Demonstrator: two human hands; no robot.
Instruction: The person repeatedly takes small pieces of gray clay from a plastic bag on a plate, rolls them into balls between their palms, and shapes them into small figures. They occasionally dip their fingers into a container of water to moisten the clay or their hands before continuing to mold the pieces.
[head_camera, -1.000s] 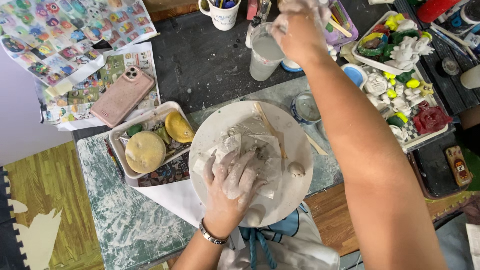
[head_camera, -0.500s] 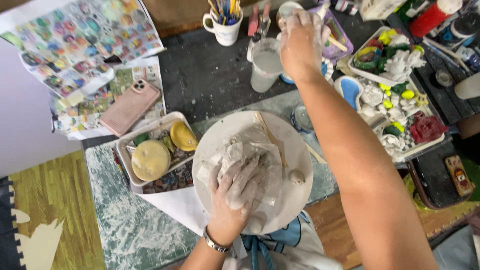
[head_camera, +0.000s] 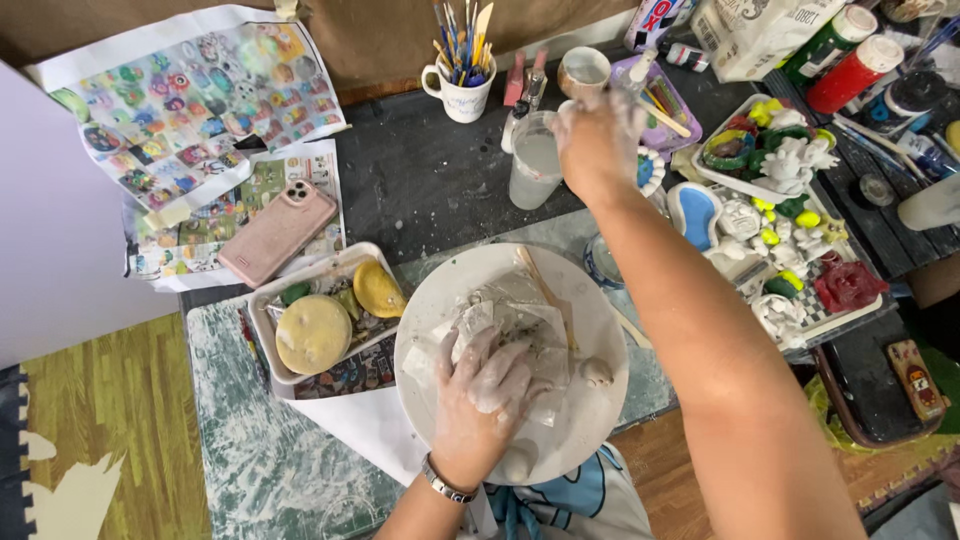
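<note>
The left hand lies palm down at lower centre of the frame, fingers spread and smeared white, a bracelet at the wrist. The right hand is stretched toward upper centre, forearm bare, its grip closed.

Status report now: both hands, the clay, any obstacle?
Left hand flat on clay lump, on round white board. Right hand over water cup. Wooden stick beside clay.

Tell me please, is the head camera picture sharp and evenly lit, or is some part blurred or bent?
Head view: even, soft light with no harsh glare; the left hand on the white round board is sharp, the right hand near the clear cup is slightly blurred; the wide lens bends the edges.
</note>
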